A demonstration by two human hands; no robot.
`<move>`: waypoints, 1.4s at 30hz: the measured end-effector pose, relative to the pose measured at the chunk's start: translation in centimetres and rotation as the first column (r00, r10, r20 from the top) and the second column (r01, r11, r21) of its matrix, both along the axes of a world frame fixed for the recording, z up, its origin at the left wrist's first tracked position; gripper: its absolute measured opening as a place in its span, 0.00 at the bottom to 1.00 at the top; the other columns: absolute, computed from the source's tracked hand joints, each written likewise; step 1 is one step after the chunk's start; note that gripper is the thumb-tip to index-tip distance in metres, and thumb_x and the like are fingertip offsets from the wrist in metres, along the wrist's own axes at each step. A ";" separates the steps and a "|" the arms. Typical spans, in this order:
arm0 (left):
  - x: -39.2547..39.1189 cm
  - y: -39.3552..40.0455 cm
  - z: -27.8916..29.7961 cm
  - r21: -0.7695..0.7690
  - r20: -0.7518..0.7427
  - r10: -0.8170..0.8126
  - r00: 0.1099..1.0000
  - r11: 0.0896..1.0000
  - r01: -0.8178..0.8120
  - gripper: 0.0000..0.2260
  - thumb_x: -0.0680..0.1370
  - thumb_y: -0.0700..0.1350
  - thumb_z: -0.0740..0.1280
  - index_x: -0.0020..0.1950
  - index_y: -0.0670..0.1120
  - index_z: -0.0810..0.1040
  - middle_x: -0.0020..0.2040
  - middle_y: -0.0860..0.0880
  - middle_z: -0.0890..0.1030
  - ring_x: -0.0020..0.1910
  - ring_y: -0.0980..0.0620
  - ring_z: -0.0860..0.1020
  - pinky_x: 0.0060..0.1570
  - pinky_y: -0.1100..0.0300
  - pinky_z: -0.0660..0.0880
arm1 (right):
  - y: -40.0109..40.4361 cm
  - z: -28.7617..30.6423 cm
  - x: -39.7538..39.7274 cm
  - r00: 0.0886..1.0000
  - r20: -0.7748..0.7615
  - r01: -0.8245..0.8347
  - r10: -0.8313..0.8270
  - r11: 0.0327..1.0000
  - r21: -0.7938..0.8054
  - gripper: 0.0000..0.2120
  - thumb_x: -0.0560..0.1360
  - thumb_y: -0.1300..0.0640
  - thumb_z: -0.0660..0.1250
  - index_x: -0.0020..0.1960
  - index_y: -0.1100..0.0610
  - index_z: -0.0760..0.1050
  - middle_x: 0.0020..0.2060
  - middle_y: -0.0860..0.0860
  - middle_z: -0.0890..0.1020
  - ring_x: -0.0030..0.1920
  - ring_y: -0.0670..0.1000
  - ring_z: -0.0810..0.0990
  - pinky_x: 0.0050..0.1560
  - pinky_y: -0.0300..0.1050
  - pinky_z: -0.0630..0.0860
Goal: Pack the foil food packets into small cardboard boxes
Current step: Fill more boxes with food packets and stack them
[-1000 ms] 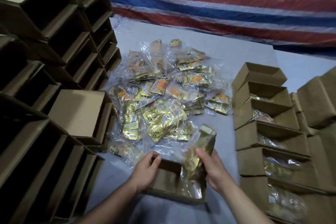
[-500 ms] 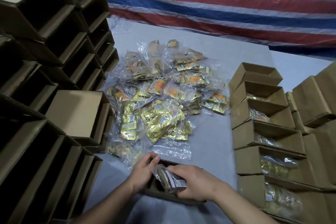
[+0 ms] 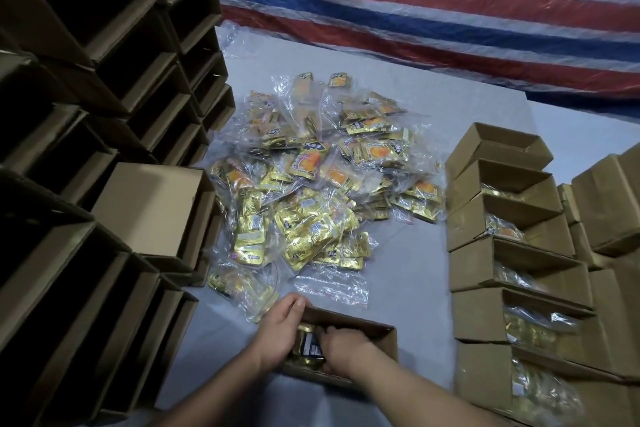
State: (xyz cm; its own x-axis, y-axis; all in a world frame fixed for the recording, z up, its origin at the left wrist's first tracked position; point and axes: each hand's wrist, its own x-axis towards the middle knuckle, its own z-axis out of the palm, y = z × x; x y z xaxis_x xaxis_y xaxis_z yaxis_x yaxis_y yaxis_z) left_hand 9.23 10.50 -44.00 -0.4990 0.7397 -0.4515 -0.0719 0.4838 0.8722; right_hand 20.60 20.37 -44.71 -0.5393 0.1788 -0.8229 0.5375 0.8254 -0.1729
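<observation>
Both hands are down in the open cardboard box [image 3: 349, 333] at the near edge of the worktop [image 3: 408, 274]. Left hand [image 3: 277, 333] sits at the box's left end, thumb on the far wall's rim, fingers curled against the foil packet bundle [image 3: 308, 347] inside. Right hand [image 3: 341, 345] has fingers curled down onto the same bundle, pressing it in. Whether it's a real pinch or just a push, can't tell.

Risks from here, my read:
- bundle looks snug against the left end; forcing it could crease the bag or bow the box wall
- box is light and unanchored apart from the left hand, so a hard push may skid it toward the worktop edge
- slippery clear wrap could spring back up once the hands lift, leaving the packets proud of the rim so the flaps won't close
- loose empty clear bag [image 3: 330, 284] lies just beyond the box; easy to snag on withdrawal

Plenty left: big packet pile [image 3: 322, 191] mid-worktop. Filled boxes [image 3: 512, 274] are stacked on the right, empty boxes [image 3: 104, 114] stacked left. Striped tarp [image 3: 433, 3] hangs behind
</observation>
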 end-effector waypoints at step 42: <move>-0.1 0.0 0.2 0.012 -0.131 -0.061 0.989 0.998 0.063 0.11 0.83 0.46 0.59 0.46 0.45 0.78 0.42 0.48 0.79 0.44 0.54 0.76 0.47 0.62 0.71 | 8.6 11.4 0.4 0.531 -0.560 0.573 -0.636 0.756 -0.315 0.08 0.80 0.51 0.65 0.43 0.50 0.78 0.38 0.46 0.81 0.37 0.41 0.78 0.40 0.39 0.73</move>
